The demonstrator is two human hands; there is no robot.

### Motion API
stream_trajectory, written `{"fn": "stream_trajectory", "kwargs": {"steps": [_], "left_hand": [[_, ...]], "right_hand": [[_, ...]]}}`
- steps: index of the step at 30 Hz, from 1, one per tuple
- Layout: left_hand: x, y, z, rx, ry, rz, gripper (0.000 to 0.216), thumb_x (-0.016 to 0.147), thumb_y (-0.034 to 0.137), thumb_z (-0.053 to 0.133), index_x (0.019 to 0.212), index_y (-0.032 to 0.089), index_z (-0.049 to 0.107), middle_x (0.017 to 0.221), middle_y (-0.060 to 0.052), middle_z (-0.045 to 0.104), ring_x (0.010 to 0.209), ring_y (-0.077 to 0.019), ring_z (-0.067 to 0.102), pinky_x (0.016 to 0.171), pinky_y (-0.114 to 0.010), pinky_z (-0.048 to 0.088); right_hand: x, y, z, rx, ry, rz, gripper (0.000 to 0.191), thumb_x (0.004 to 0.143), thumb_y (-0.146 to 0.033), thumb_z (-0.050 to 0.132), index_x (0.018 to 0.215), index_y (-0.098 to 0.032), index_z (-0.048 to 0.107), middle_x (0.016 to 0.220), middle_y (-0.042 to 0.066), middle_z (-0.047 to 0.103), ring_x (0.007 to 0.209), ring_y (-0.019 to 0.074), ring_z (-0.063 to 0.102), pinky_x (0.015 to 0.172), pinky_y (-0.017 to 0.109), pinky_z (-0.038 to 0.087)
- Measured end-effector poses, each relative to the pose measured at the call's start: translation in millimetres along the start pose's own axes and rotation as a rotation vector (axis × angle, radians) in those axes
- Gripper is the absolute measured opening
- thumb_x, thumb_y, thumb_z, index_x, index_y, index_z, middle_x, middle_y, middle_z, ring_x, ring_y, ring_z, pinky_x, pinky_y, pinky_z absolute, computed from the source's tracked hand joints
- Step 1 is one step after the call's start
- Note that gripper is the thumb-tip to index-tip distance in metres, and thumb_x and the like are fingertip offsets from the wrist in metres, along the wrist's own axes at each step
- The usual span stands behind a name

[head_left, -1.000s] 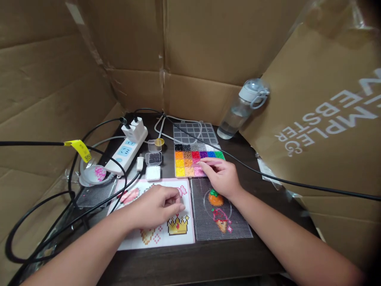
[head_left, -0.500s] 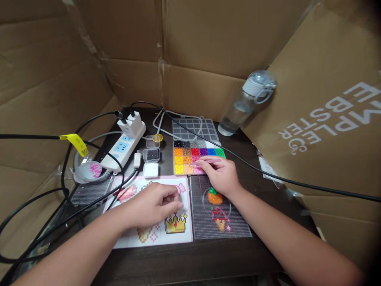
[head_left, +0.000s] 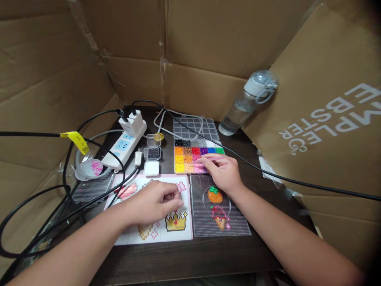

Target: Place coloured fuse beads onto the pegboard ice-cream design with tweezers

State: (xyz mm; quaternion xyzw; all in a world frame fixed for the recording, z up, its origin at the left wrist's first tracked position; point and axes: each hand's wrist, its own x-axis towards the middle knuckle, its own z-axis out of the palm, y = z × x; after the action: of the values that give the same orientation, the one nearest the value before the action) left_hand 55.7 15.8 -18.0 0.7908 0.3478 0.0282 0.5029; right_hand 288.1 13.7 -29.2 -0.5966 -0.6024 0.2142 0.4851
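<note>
My right hand (head_left: 224, 174) pinches pink tweezers (head_left: 213, 158), their tips over the pink compartments at the front of the bead box (head_left: 190, 173). That box holds small beads sorted by colour, its divided lid (head_left: 195, 128) lying open behind. My left hand (head_left: 157, 201) rests on the printed pattern sheet (head_left: 127, 238), fingers loosely curled, with nothing visible in them. Part of the sheet is hidden beneath it; a yellow crown picture shows beside the thumb. Right of the sheet lies a clear pegboard (head_left: 199, 224) bearing an orange fruit bead figure (head_left: 214, 195) and an ice-cream cone bead figure (head_left: 219, 217).
Small boxes of white beads (head_left: 151, 168) and black beads (head_left: 152, 153) stand behind the sheet. A power strip (head_left: 122, 147), a dish of pink beads (head_left: 89, 169) and black cables (head_left: 67, 190) lie left. A water bottle (head_left: 239, 109) stands back right. Cardboard walls (head_left: 202, 47) surround the table.
The view has shifted very slightly. Both hands stay nearly in place, the right still with the tweezers at the pink compartments.
</note>
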Motion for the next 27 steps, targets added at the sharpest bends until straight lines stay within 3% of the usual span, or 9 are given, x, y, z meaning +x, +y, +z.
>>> {"fn": "stream_trajectory", "kwargs": {"steps": [3, 6, 8, 11, 20, 27], "left_hand": [[0, -1, 0, 0.000, 0.003, 0.005, 0.025, 0.088, 0.039, 0.051, 0.072, 0.020, 0.051, 0.063, 0.005, 0.047, 0.061, -0.0109, 0.042, 0.058, -0.024, 0.032], [0, -3, 1, 0.002, 0.009, 0.017, 0.025, 0.088, 0.039, 0.050, 0.072, 0.020, 0.051, 0.064, 0.004, 0.048, 0.061, -0.0110, 0.043, 0.058, -0.024, 0.032], [1, -5, 2, 0.004, 0.011, 0.029, 0.026, 0.088, 0.039, 0.050, 0.071, 0.020, 0.051, 0.065, 0.004, 0.049, 0.061, -0.0110, 0.044, 0.058, -0.025, 0.032], [1, -6, 2, 0.025, 0.028, 0.038, 0.026, 0.087, 0.040, 0.050, 0.071, 0.019, 0.052, 0.064, 0.004, 0.049, 0.060, -0.0108, 0.044, 0.057, -0.025, 0.032], [3, -6, 2, 0.075, 0.028, 0.044, 0.029, 0.086, 0.043, 0.050, 0.071, 0.019, 0.055, 0.060, 0.004, 0.052, 0.055, -0.0099, 0.044, 0.054, -0.024, 0.032], [5, -4, 2, 0.070, 0.046, 0.040, 0.029, 0.083, 0.044, 0.052, 0.071, 0.019, 0.057, 0.061, 0.003, 0.054, 0.056, -0.0101, 0.045, 0.054, -0.024, 0.034]], "right_hand": [[0, 2, -2, 0.077, 0.043, 0.065, 0.015, 0.080, -0.031, 0.070, 0.073, -0.022, 0.079, 0.084, 0.005, 0.076, 0.069, 0.0159, 0.068, 0.065, 0.030, 0.057], [-2, 1, -6, 0.311, 0.046, 0.182, 0.019, 0.078, -0.036, 0.072, 0.075, -0.018, 0.075, 0.078, 0.007, 0.075, 0.047, 0.0089, 0.052, 0.042, 0.024, 0.041], [-5, -3, -12, 0.465, 0.057, 0.229, 0.018, 0.075, -0.035, 0.074, 0.076, -0.017, 0.072, 0.074, 0.007, 0.075, 0.042, 0.0063, 0.043, 0.038, 0.023, 0.033], [-15, -10, -25, 0.561, 0.077, 0.241, 0.016, 0.071, -0.031, 0.078, 0.074, -0.018, 0.071, 0.073, 0.007, 0.076, 0.041, 0.0059, 0.042, 0.038, 0.023, 0.029], [-104, 2, -69, 0.294, 0.048, 0.254, 0.013, 0.082, -0.030, 0.071, 0.083, -0.018, 0.076, 0.079, 0.009, 0.078, 0.042, 0.0084, 0.044, 0.040, 0.025, 0.036], [-139, 2, -70, 0.143, 0.062, 0.246, 0.011, 0.083, -0.025, 0.069, 0.083, -0.019, 0.078, 0.081, 0.007, 0.078, 0.056, 0.0151, 0.066, 0.049, 0.027, 0.053]]}}
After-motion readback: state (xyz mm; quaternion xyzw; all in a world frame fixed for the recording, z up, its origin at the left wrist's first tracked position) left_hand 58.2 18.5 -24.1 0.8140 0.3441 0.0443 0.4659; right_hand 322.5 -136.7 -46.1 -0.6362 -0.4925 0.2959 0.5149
